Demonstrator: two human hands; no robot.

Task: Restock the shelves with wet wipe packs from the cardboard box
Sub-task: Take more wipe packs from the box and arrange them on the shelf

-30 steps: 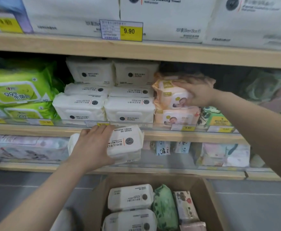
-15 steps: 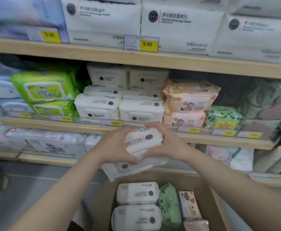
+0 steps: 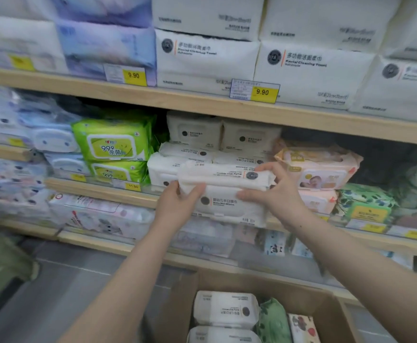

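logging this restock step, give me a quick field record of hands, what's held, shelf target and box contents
left hand: grips left end of white wipe packs
right hand: grips right end of same packs
held: two stacked packs, at middle shelf front
shelf target, likely: white stack between green packs and pink packs
cardboard box: white, green, patterned packs remain

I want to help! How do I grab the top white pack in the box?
Come from above. The top white pack lies flat, label up, in the cardboard box. Its left side looks clear, while a green pack presses against its right, so probably grip its long near and far edges.
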